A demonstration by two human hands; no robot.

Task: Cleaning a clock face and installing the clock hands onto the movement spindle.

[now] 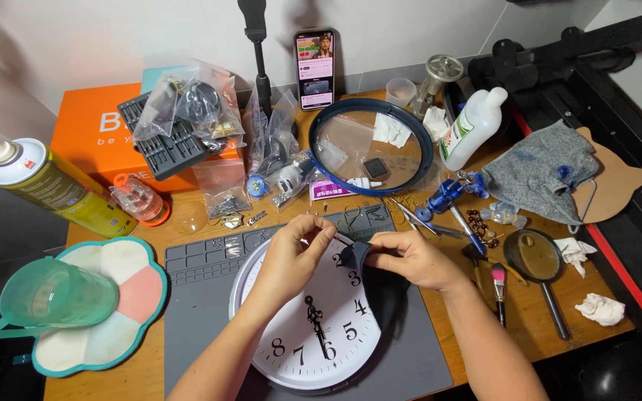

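A white round clock face [321, 327] with black numerals and black hands lies on a grey work mat [202, 297]. My left hand [291, 256] is over the upper part of the face, fingers pinched on a thin white stick. My right hand [410, 260] pinches a small dark cloth [352, 256] against the face near its upper right numerals. The two hands nearly touch at the stick's tip.
A blue-rimmed clear clock cover [371, 147] lies behind the mat. Around it lie plastic bags of parts [224, 178], a white bottle [473, 128], a magnifier [536, 260], a grey cloth [544, 171], a spray can [53, 186], a green cup [50, 297], an orange box [87, 126], a phone [315, 68].
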